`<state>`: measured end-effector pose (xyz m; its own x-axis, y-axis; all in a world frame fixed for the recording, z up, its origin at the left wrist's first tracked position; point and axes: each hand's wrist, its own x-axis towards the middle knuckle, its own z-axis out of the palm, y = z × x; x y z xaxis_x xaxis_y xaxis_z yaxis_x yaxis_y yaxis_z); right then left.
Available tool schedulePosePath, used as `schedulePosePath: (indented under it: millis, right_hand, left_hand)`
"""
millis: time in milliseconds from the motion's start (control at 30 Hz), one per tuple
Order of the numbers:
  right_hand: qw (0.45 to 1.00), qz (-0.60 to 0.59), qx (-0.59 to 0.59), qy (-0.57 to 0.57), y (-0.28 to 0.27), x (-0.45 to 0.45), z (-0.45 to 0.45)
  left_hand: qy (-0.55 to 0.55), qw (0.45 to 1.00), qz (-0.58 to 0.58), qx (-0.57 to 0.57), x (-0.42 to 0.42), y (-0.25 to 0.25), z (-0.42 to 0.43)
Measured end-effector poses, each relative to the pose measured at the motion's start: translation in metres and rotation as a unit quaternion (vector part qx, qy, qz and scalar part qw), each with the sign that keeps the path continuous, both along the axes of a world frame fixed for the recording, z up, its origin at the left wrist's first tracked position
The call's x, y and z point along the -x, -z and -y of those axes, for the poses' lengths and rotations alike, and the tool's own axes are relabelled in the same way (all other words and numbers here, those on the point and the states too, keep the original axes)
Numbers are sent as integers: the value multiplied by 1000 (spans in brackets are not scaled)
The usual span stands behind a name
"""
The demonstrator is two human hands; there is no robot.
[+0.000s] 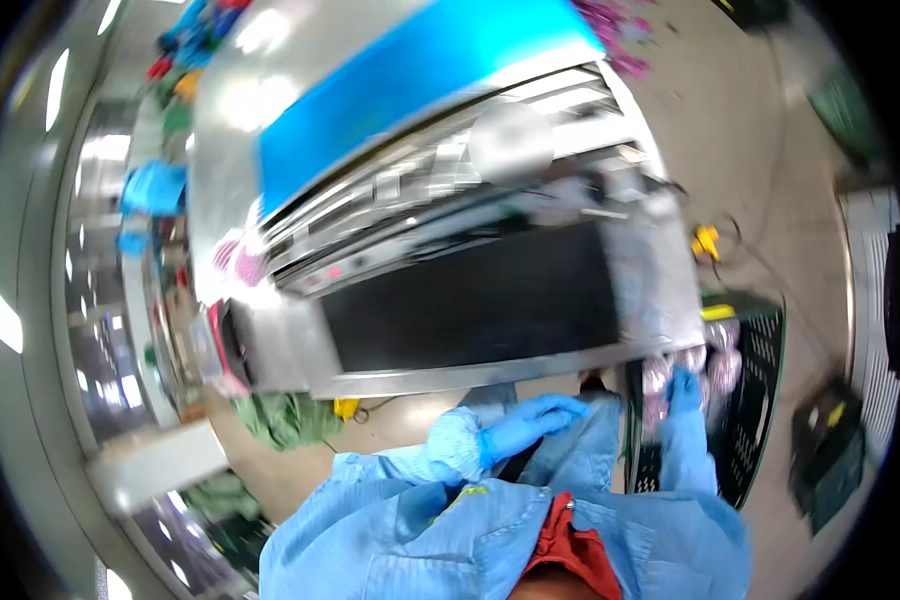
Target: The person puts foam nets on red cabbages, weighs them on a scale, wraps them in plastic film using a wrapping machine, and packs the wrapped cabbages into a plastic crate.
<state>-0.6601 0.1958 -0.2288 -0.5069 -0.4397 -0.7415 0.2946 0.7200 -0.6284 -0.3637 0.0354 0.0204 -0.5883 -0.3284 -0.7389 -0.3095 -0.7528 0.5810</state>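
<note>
My left hand [535, 428], in a blue glove, rests near my lap in front of the metal table's near edge, its fingers stretched out and holding nothing. Over at the lower right, my right hand [684, 388], also gloved in blue, reaches into a dark green crate [762, 420]. It touches or lies among clear, pinkish wrapped items [724, 368] in the crate. Its fingertips are small and blurred, so what they hold, if anything, cannot be made out.
A metal table [660, 270] carries a black panel [475, 300], a blurred machine with a round white disc [511, 143] and a blue sheet [410, 80]. A yellow plug [705, 241] lies on the floor. Green cloth [288, 420] is at the lower left.
</note>
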Motion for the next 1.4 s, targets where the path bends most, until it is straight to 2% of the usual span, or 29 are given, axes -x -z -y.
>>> schedulePosePath:
  millis: [33,100,133,167,200,233,267,300,333,367,433,500,600,633,667,700,800,867,933,967,1033,1133,1167,1200,1267,1300,1333,1367,1400]
  right_hand:
    - [997,57,57,-18,-121,-46,52]
    - [957,27,138,-253,-211,-102,87]
    - [918,10,225,-327,-208,-126,83]
    - [898,59,222,-376,-290,-166,137]
    - [871,109,195,-437,-327,-196,167]
    - [819,80,269,-500,-356,-240,197]
    - [798,113,307,-506,-356,-281,215]
    - [818,201,280,-462,-362,-329,238]
    - [797,285,274,-457,-355,-374,263]
    - [808,357,272,-382,-344,-429,279]
    - [837,347,215,-366,-310,-532,331]
    - [878,238,209,-360,-232,-637,389]
    - [901,105,200,-371,-212,-695,463]
    - [922,-55,172,-343,-218,-712,472]
    - [920,112,239,-289,-209,-722,480]
    - [886,275,297,-225,-197,-729,486]
    - [900,94,296,-305,-211,-725,475]
    - [894,15,273,-353,-270,-700,447]
    - [863,3,306,-403,-297,-674,431]
    - [861,-28,329,-388,-304,-660,423]
    - [850,-84,371,-365,-318,-631,403]
    - [821,-31,473,-319,-383,-523,415]
    - [816,10,512,-269,-374,-496,427]
    - [775,165,561,-240,-401,-458,437]
    - [821,239,480,-197,-414,-394,452]
    - [846,187,455,-207,-402,-360,467]
    - [875,144,410,-211,-420,-332,469]
    - [872,159,394,-244,-433,-307,474]
    - [880,107,366,-282,-426,-283,482]
  left_hand:
    - [-29,999,-25,1,-25,-24,9]
    - [-54,992,-94,59,-89,-63,28]
    - [-77,982,-128,116,-127,-77,36]
    - [-89,979,-105,153,-165,-86,52]
    - [-136,964,-65,217,-201,-101,62]
    - [-256,925,-66,272,-240,-100,67]
    - [-333,891,11,309,-278,-101,78]
    - [-378,826,113,403,-316,-91,95]
    - [-467,755,152,434,-351,-81,115]
    - [-483,705,231,466,-397,-65,136]
    - [-598,648,299,366,-470,-35,189]
    - [-631,680,299,226,-540,3,235]
    - [-603,768,161,144,-539,-17,274]
    - [-613,765,156,122,-540,-7,285]
    - [-612,769,79,166,-546,20,294]
    - [-607,768,2,207,-551,42,301]
    - [-600,775,-76,182,-550,45,290]
    - [-618,764,-68,171,-520,8,264]
    - [-595,762,-76,243,-495,-26,245]
    - [-618,744,-172,188,-473,-53,239]
    - [-607,728,-129,290,-429,-92,228]
    - [-546,751,-71,365,-350,-136,229]
    - [-497,765,-65,405,-321,-148,235]
    - [-447,775,-56,444,-293,-154,243]
    - [-405,776,-17,483,-244,-144,266]
    - [-368,789,-11,492,-218,-144,280]
    - [-331,801,-3,499,-194,-143,293]
    - [-314,819,5,480,-174,-139,305]
    - [-296,837,14,460,-154,-135,317]
